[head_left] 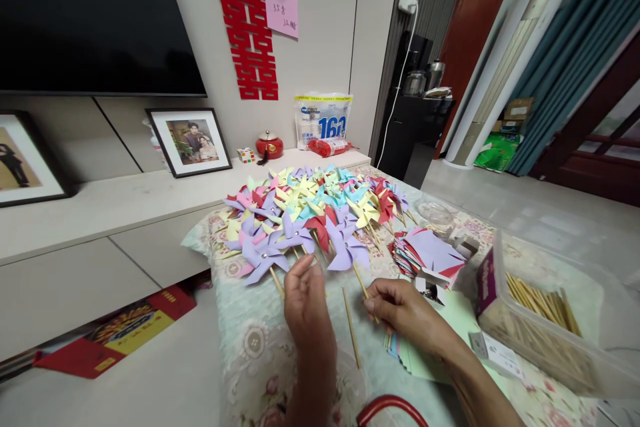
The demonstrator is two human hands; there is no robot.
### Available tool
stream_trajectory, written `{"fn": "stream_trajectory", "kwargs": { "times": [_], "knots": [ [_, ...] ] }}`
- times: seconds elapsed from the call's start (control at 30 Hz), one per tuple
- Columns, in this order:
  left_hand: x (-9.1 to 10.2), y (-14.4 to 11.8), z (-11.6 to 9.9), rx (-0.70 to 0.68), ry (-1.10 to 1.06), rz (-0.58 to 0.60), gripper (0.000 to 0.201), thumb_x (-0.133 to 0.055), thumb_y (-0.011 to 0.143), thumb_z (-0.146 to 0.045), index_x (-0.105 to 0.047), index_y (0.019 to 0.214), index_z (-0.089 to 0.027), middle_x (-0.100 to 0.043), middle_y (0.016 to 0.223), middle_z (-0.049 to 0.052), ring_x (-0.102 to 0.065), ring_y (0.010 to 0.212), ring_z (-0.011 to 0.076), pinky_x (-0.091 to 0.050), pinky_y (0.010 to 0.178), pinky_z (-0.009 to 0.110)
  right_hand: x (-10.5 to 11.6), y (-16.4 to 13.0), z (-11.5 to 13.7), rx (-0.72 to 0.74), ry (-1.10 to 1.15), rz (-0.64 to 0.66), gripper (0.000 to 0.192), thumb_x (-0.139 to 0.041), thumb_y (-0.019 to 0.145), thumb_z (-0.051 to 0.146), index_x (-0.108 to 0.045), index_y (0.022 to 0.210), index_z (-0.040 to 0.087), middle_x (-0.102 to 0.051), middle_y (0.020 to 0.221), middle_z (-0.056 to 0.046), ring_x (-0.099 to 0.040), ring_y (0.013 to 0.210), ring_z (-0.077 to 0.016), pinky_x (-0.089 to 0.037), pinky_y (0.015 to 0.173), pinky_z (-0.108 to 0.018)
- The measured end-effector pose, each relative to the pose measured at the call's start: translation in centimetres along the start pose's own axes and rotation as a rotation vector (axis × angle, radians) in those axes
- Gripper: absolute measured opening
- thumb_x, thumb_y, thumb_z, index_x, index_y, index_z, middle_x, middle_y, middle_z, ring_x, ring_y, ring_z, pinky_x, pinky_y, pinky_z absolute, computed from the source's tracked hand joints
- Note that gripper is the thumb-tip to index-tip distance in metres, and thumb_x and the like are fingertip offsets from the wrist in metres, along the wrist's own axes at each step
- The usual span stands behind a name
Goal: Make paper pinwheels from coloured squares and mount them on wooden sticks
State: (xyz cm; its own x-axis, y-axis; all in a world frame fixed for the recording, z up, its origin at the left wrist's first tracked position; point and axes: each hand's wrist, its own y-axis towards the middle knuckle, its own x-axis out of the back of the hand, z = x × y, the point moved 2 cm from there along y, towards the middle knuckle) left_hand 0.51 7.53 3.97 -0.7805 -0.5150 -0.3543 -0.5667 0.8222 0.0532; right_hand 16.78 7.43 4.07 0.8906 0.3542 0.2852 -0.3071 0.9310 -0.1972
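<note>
A heap of paper pinwheels (315, 213) in lilac, pink, yellow, blue and red lies on a floral cloth (250, 340). My left hand (306, 300) hovers at the heap's near edge, fingers curled beside a lilac pinwheel (260, 257). My right hand (400, 310) pinches the lower end of the stick of another lilac pinwheel (345, 247). A loose wooden stick (351, 327) lies between the two hands. A stack of cut coloured paper squares (425, 253) sits just right of my right hand.
A clear plastic box of wooden sticks (540, 320) stands at the right. A small clear dish (436, 212) sits behind the paper. A low white cabinet (100, 207) holds framed photos, a red pot and a bag. A red curved handle (390, 407) shows at the bottom.
</note>
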Motion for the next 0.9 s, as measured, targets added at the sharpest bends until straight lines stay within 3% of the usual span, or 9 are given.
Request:
{"fn": "stream_trajectory", "kwargs": {
  "times": [0.1,0.23,0.5,0.73,0.9],
  "knots": [
    [-0.1,0.4,0.3,0.223,-0.174,0.078,0.033,-0.065,0.086,-0.035,-0.067,0.114,-0.018,-0.067,0.123,0.013,-0.067,0.107,0.0243,-0.052,0.086,0.034,0.7,-0.1,-0.2,0.04,-0.11,-0.042,0.023,-0.059,0.083,0.035,-0.055,0.069,0.018,-0.046,0.06,0.004,-0.04,0.054,-0.0103,-0.031,0.052,-0.023],
    [-0.8,0.3,0.6,0.355,-0.38,0.203,0.034,-0.072,0.079,-0.033,-0.072,0.111,-0.019,-0.07,0.123,0.012,-0.065,0.115,0.0257,-0.052,0.094,0.034,1.1,-0.2,-0.4,0.061,-0.249,-0.044,0.02,-0.057,0.084,0.031,-0.055,0.068,0.018,-0.045,0.062,0.003,-0.039,0.06,-0.012,-0.029,0.056,-0.025],
    [-1.0,0.2,1.2,0.411,-0.382,0.18,0.031,-0.078,0.073,-0.027,-0.072,0.102,-0.02,-0.074,0.111,0.008,-0.066,0.112,0.0247,-0.053,0.094,0.033,1.1,-0.4,-0.3,0.069,-0.292,-0.016,0.023,-0.056,0.085,0.033,-0.059,0.069,0.017,-0.045,0.063,0.003,-0.039,0.061,-0.0122,-0.029,0.057,-0.024],
    [-1.0,0.6,1.6,0.453,-0.391,0.129,0.029,-0.078,0.072,-0.021,-0.073,0.1,-0.021,-0.074,0.111,0.008,-0.067,0.108,0.0235,-0.056,0.088,0.031,1.1,-0.2,-0.6,0.084,-0.258,-0.009,0.017,-0.058,0.08,0.022,-0.058,0.064,0.017,-0.043,0.061,0.004,-0.036,0.059,-0.0108,-0.028,0.056,-0.023],
    [-1.0,0.5,1.3,0.404,-0.363,0.175,0.033,-0.074,0.079,-0.038,-0.073,0.106,-0.02,-0.07,0.123,0.012,-0.064,0.115,0.0257,-0.056,0.083,0.03,1.2,-0.2,-0.5,0.083,-0.274,-0.104,0.016,-0.06,0.081,0.023,-0.061,0.066,0.017,-0.049,0.061,0.003,-0.042,0.061,-0.0116,-0.03,0.056,-0.023]
  ]
}}
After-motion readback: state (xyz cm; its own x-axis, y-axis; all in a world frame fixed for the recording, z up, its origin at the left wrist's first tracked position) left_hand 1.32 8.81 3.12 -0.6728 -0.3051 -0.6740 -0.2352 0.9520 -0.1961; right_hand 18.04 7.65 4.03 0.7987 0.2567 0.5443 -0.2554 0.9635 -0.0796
